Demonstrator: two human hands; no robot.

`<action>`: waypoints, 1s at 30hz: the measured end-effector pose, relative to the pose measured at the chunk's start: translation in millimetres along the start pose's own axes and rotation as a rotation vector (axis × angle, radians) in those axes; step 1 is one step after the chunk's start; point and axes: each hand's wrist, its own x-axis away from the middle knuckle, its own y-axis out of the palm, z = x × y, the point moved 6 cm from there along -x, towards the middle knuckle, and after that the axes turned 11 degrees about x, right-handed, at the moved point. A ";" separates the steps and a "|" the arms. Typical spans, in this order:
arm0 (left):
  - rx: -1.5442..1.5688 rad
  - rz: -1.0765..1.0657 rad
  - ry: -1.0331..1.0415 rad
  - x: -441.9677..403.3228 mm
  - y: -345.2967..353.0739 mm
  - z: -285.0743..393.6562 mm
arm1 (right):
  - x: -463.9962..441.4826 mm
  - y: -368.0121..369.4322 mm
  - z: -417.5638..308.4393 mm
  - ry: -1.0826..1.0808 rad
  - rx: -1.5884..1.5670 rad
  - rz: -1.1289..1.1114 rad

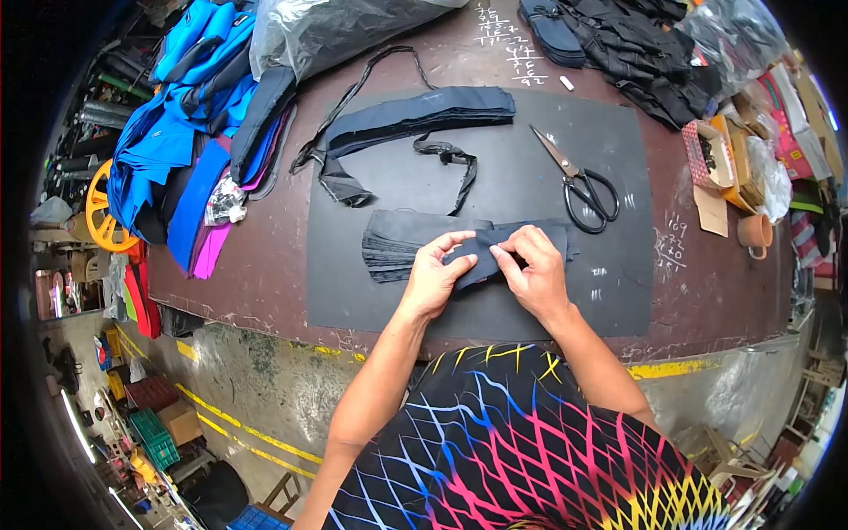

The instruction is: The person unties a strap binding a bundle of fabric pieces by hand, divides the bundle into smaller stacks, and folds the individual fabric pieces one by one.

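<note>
A dark navy fabric piece (481, 242) is held between my two hands, just above a fanned stack of dark fabric pieces (389, 247) on the black mat. My left hand (435, 272) pinches its left side with thumb and fingers. At its right side my right hand (537, 272) closes thumb against fingertips on the same piece. More dark fabric (556, 237) shows behind the right hand. Farther back lies a curved stack of navy strips (424, 115), with crumpled black fabric ties (450, 159) close by. Black-handled scissors (583, 185) rest open to the right.
The black mat (353, 309) covers the middle of a brown table (238, 305). Blue fabric pieces (199, 97) and a grey plastic bag (336, 35) are piled back left. Black bags (636, 62), a small box (707, 150) and an orange-brown mug (754, 234) stand along the right.
</note>
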 end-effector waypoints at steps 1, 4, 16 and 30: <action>-0.008 -0.002 -0.009 0.6 -0.5 -0.1 | 1.0 -1.9 2.3 0.076 -0.065 0.048; -0.013 0.009 -0.019 1.8 1.1 2.1 | -3.2 -13.0 -8.0 0.041 -0.037 0.145; -0.007 0.037 -0.008 2.0 -0.8 1.5 | -0.4 -0.3 -6.9 -0.096 0.148 0.017; 0.006 0.048 -0.035 0.3 0.0 1.2 | -2.8 -22.3 -29.9 -0.135 0.246 0.131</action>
